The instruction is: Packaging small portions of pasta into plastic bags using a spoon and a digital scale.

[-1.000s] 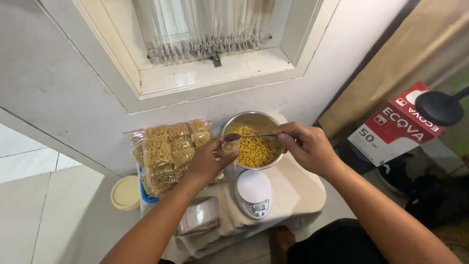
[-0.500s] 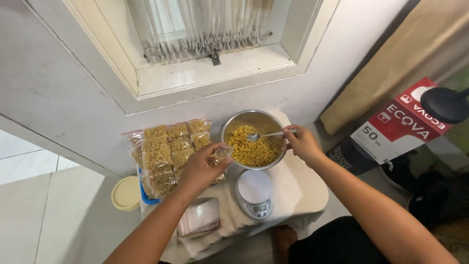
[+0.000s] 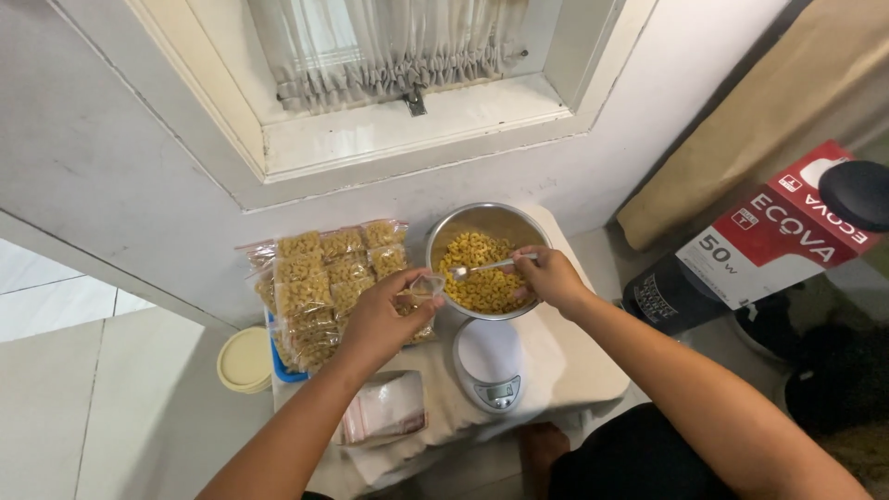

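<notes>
- While a pale round lid (image 3: 244,359) lies at the far left, filled packets of yellow pasta (image 3: 329,278) are stacked beside it, so much looks done.
- Left hand (image 3: 380,319) is closed around a small clear bag (image 3: 424,287).
- Empty bags (image 3: 384,418) and a white scale (image 3: 488,361) wait on the table (image 3: 583,370).
- Right hand (image 3: 548,278) grips a spoon (image 3: 486,268) over the steel bowl (image 3: 488,259), where plenty of pasta remains.

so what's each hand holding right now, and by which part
Right hand holds a metal spoon by its handle end, bowl over the macaroni. Left hand pinches a small clear bag at its edge.
</notes>
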